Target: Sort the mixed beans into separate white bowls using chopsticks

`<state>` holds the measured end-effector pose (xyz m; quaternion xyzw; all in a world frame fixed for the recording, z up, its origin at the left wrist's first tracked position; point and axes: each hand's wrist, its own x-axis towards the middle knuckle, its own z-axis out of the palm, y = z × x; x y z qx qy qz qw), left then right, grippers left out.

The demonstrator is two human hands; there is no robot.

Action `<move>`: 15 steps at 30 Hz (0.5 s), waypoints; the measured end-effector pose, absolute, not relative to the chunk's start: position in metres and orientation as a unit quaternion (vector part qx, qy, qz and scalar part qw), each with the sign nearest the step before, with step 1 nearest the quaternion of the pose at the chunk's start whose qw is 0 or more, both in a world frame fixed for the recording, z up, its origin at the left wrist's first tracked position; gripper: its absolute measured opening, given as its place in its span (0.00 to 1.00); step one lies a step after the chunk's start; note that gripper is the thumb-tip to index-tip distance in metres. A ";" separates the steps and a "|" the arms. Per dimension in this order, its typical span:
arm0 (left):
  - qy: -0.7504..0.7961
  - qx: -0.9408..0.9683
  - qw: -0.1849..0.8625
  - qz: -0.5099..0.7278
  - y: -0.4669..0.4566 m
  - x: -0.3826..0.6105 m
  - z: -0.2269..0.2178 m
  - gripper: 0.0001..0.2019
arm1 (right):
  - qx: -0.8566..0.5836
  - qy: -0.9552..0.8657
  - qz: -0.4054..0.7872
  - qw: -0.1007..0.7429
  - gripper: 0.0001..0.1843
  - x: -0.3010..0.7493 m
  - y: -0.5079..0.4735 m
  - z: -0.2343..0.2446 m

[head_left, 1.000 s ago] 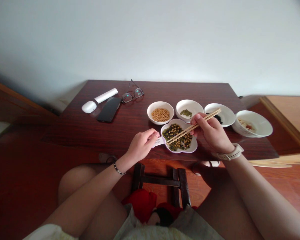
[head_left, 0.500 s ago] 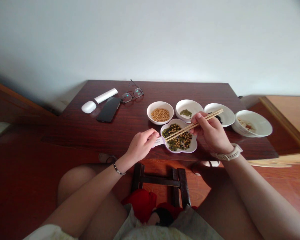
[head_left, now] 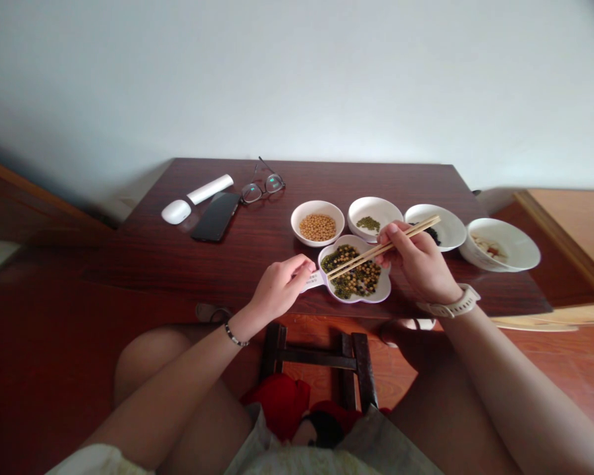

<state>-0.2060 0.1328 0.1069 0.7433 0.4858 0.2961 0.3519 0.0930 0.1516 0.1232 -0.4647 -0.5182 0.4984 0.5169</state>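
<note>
My left hand (head_left: 283, 284) is closed on the handle of a white, flower-shaped bowl (head_left: 383, 290) near the table's front edge. Mixed green, black and yellow beans (head_left: 354, 277) lie in it. In my right hand (head_left: 418, 260) is a pair of wooden chopsticks (head_left: 371, 253), slanting down leftward across the bowl, their tips by the handle end among the beans. Behind stand a white bowl of yellow soybeans (head_left: 317, 227) and one with a few green beans (head_left: 368, 224). Partly behind my right hand, another white bowl (head_left: 450, 227) holds black beans.
At the far right a larger white bowl (head_left: 517, 247) contains pale pieces. On the table's left lie a phone (head_left: 216, 216), glasses (head_left: 262, 190), a white rounded case (head_left: 176, 212) and a long white case (head_left: 210, 189). A dark stool (head_left: 317, 357) stands below, between my legs.
</note>
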 end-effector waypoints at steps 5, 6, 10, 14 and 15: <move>0.486 0.744 0.351 0.296 0.133 -0.206 0.108 0.18 | -0.472 -0.523 0.493 0.510 0.25 0.094 0.151 0.123; 0.486 0.744 0.351 0.296 0.133 -0.206 0.108 0.18 | -0.470 -0.523 0.495 0.510 0.24 0.094 0.152 0.123; 0.486 0.744 0.350 0.295 0.133 -0.206 0.107 0.18 | -0.471 -0.522 0.494 0.511 0.24 0.095 0.152 0.120; 0.484 0.746 0.351 0.294 0.133 -0.206 0.106 0.18 | -0.473 -0.520 0.489 0.517 0.24 0.095 0.153 0.118; 0.483 0.746 0.351 0.295 0.133 -0.206 0.106 0.18 | -0.473 -0.517 0.488 0.521 0.24 0.095 0.153 0.117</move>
